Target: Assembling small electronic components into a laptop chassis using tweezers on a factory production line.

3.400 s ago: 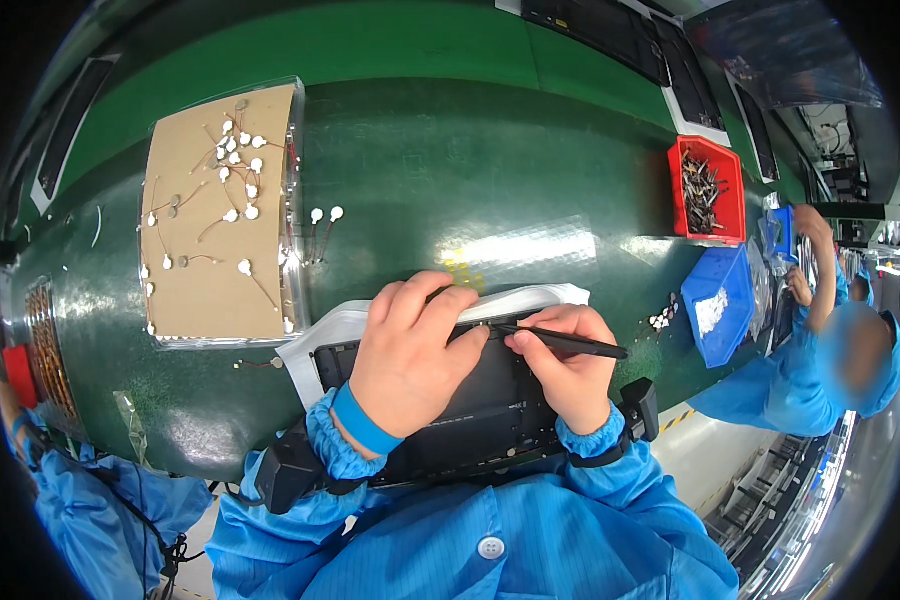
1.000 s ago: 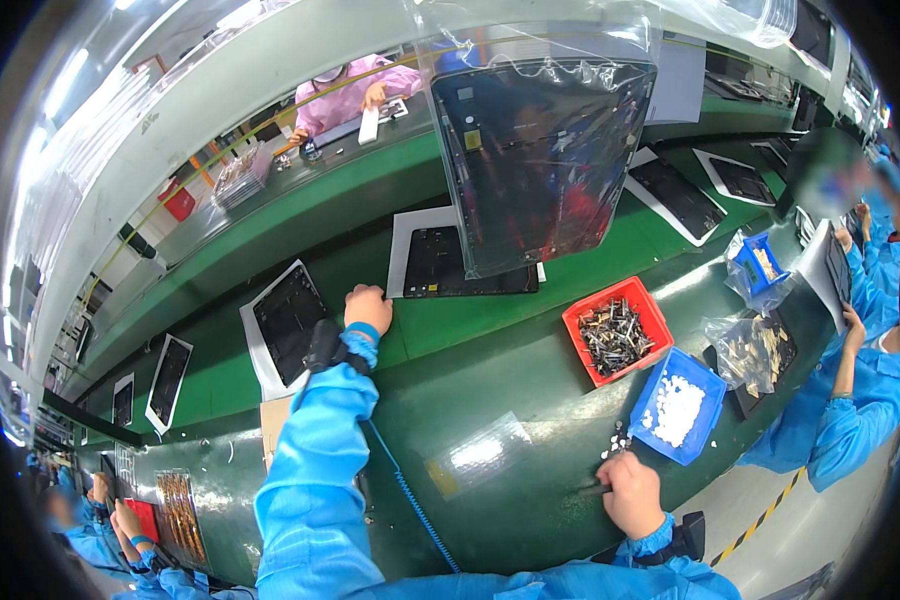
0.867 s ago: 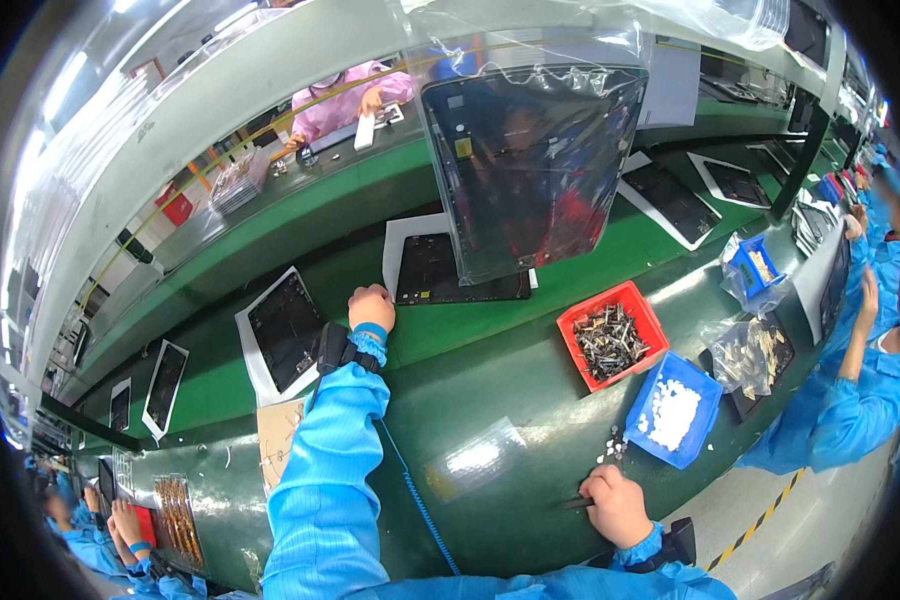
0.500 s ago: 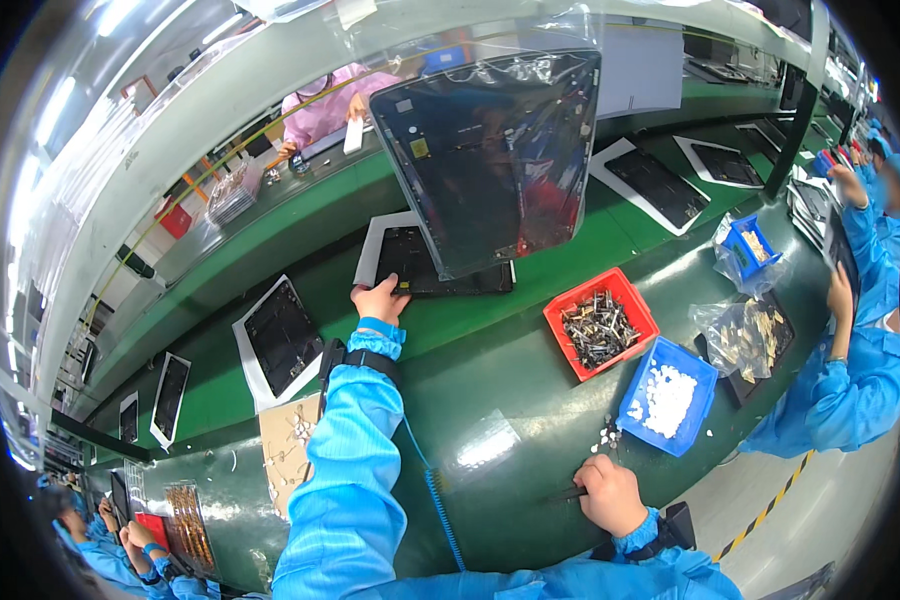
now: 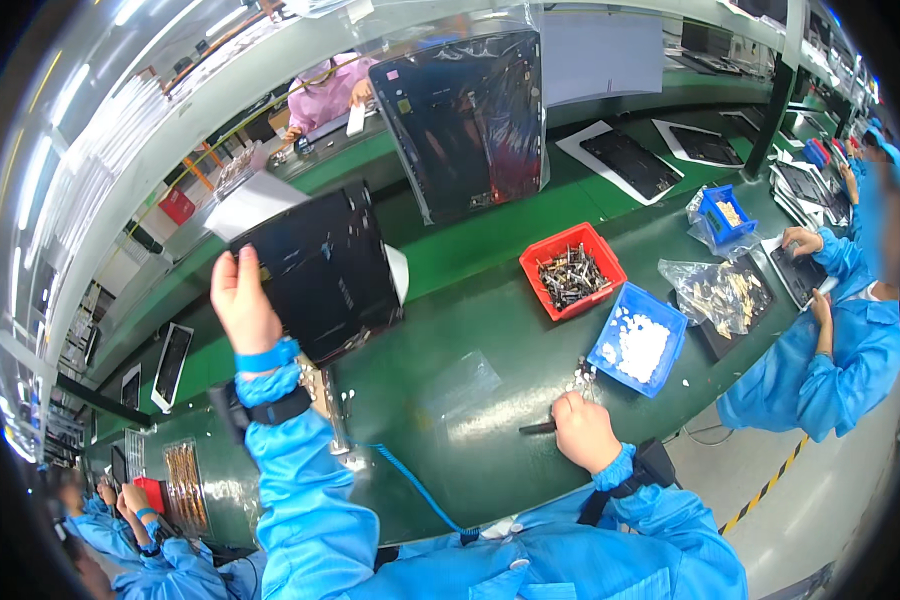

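Note:
My left hand (image 5: 247,312) is closed on the left edge of a flat black panel (image 5: 315,270), tilted up above the green bench. Behind the panel a white sheet (image 5: 262,205) sticks out. My right hand (image 5: 586,432) rests near the front edge of the bench, fingers closed round a slim dark tool (image 5: 537,428) whose kind I cannot make out. Just beyond those fingers lies a small pile of black and white bits (image 5: 582,375). A blue bin (image 5: 675,335) of white pieces and a red bin (image 5: 533,262) of small metal parts stand beyond it.
A bagged black panel (image 5: 465,130) hangs ahead. Other panels lie on white sheets along the green belt (image 5: 470,245). A clear bag (image 5: 475,385) and a coiled blue cord (image 5: 410,478) lie on the bench. Co-workers sit right (image 5: 820,370) and left (image 5: 185,570); another in pink (image 5: 325,95) is opposite.
My left hand has lifted the black panel off the belt and brought it left and nearer. My right hand keeps the dark tool at about the same place. The view has shifted.

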Demonstrator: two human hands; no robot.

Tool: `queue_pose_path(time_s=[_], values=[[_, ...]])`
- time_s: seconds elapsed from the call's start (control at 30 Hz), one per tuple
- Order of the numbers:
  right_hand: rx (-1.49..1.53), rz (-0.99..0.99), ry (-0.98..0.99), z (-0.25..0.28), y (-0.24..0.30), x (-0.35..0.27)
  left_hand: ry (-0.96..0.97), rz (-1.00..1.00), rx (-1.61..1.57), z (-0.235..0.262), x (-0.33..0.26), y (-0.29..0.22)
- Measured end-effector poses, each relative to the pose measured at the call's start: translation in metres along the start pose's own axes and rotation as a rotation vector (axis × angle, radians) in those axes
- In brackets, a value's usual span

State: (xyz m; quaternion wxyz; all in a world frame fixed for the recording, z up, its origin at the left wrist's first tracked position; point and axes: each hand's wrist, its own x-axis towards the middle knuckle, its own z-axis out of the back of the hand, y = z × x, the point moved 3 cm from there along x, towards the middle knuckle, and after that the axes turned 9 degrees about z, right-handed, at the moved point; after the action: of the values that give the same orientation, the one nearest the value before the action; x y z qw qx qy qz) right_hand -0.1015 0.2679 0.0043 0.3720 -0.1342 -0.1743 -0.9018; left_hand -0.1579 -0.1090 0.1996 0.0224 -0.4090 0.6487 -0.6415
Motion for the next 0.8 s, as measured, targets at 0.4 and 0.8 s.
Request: queue_pose_path(time_s=[0.4, 0.8], values=[[0.37, -0.179, -0.376, 0.027, -0.013, 0.003, 1.211, 0.447, 0.365, -0.055, -0.159, -0.01], [0.663, -0.051, -0.372, 0.056, 0.028, 0.013, 0.843, 0.764, 0.121, -0.11, -0.257, 0.044]])
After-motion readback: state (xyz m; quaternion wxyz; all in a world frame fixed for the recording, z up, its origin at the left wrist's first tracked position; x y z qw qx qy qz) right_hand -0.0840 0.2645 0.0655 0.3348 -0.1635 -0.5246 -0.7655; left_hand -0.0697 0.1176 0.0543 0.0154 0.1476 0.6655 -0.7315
